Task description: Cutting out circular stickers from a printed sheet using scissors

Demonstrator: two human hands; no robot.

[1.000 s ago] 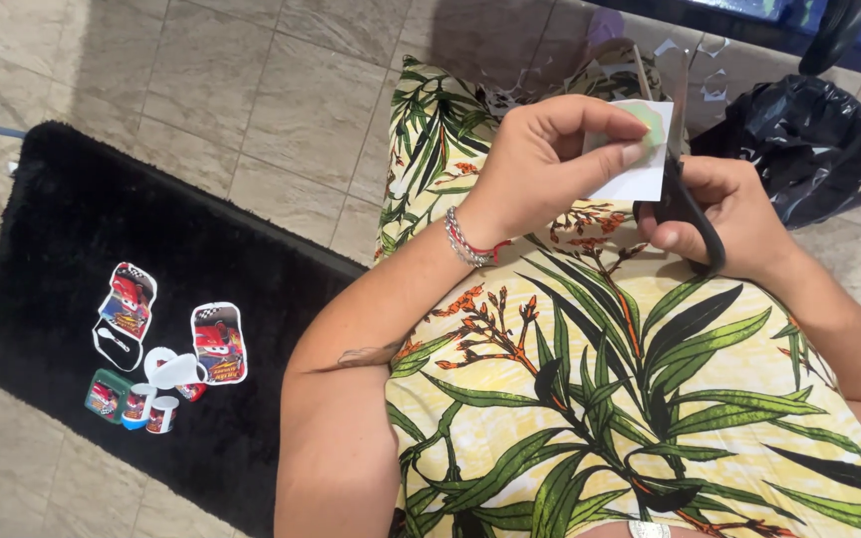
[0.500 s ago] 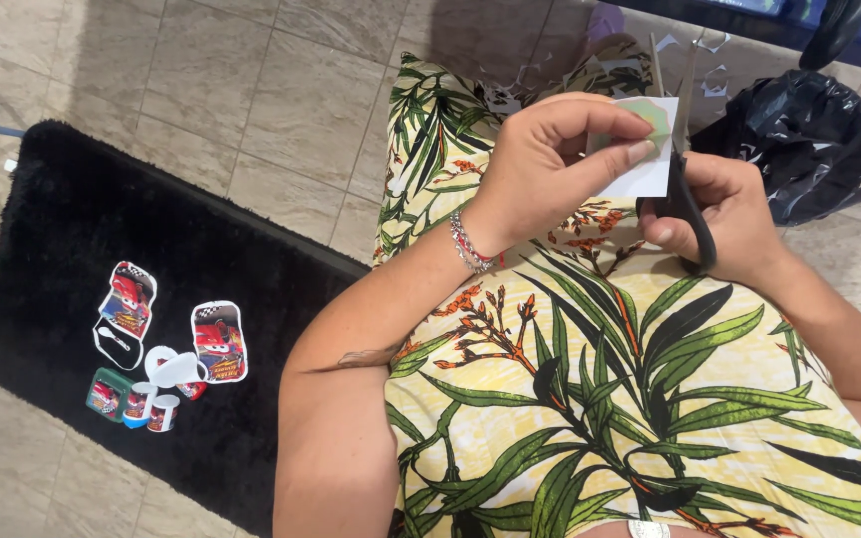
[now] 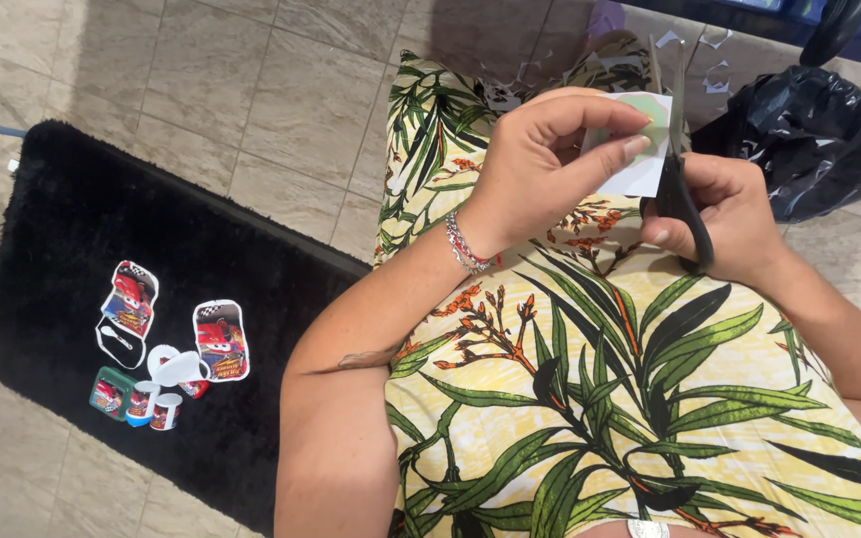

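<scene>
On the far left a black shaggy rug (image 3: 72, 249) lies on the beige tiled floor (image 3: 251, 90), bearing a cluster of small red-and-white paper cutouts (image 3: 166, 344). Moving right, the left hand (image 3: 540, 164), with a beaded bracelet (image 3: 467, 249) at the wrist, pinches a small white paper piece with a pale green print (image 3: 645, 149) between thumb and curled fingers (image 3: 615, 115), above a leaf-patterned yellow and green dress (image 3: 600, 399). Just beside it, the right hand (image 3: 734, 214) is closed around black-handled scissors (image 3: 680, 189), whose blades rise along the paper's right edge. Farther right sits a black plastic bag (image 3: 809, 130), with white paper scraps (image 3: 715, 60) near it.
</scene>
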